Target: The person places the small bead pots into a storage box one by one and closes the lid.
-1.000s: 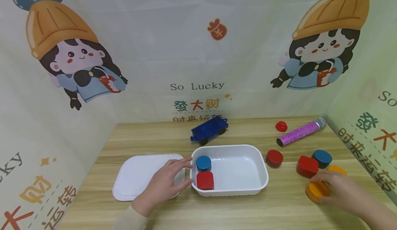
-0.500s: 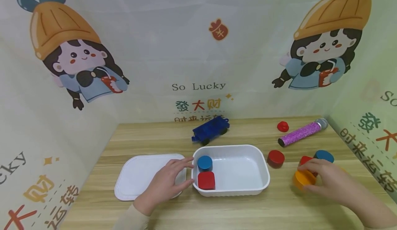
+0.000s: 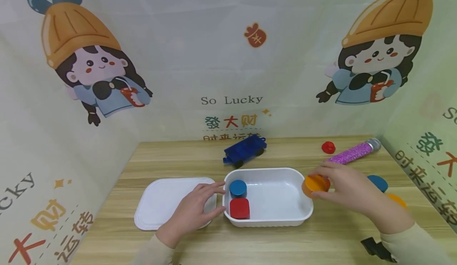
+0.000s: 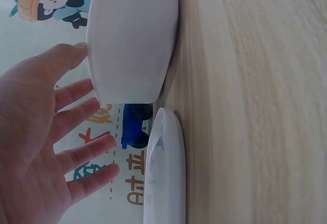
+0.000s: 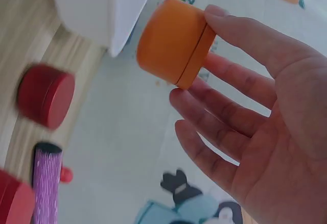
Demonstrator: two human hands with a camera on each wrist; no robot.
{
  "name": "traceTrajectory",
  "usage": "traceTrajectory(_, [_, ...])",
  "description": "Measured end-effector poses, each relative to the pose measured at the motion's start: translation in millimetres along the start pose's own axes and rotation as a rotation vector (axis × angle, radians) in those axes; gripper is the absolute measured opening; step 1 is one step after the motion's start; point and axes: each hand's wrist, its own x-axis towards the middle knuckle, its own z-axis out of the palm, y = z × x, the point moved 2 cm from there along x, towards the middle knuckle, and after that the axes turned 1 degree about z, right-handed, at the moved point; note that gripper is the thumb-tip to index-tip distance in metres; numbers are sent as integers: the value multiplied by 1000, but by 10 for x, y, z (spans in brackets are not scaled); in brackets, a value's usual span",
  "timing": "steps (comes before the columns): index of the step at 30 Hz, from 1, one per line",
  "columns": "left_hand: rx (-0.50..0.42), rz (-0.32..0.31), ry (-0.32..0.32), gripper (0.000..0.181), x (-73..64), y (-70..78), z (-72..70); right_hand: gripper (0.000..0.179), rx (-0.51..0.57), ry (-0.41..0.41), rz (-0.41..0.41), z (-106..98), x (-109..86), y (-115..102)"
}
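Observation:
A white plastic box (image 3: 273, 221) stands mid-table, with a round blue block (image 3: 238, 188) and a square red block (image 3: 239, 208) at its left end. My left hand (image 3: 192, 207) touches the box's left rim, thumb and fingers spread; the left wrist view shows the fingertips against its wall. With thumb and fingertips, my right hand (image 3: 348, 185) pinches an orange block (image 5: 173, 43), raised at the box's right rim. Behind it, a round red block (image 5: 47, 95) lies on the table, mostly hidden in the head view.
The white lid (image 3: 160, 205) lies left of the box. Behind stands a blue toy wagon (image 3: 244, 150). At right are a purple glitter microphone (image 3: 351, 154), a small red piece (image 3: 328, 147), a blue block (image 3: 377, 183) and another orange block (image 3: 397, 200).
My right hand has lifted the orange block and carried it left from the right-hand group to the box's right rim. The left hand has stayed at the box.

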Motion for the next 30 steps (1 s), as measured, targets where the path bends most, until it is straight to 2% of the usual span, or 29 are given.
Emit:
traceTrajectory(5, [11,4,9,42,12,0,-17,42,57,-33,-50,170,221,-144])
traceTrajectory(11, [-2,1,-9,42,30,-9,-1,38,86,-72,-110,550,447,-250])
traceTrajectory(16, [-15,-23,-19,42,15,-13,15,37,89,-138,-116,798,625,-387])
traceTrajectory(23, [-30,-27,-24,42,26,11,8,36,50,-176,-148,959,843,-500])
traceTrajectory(30, [-24,-41,-33,42,24,14,12,33,99,-190,-162,999,944,-577])
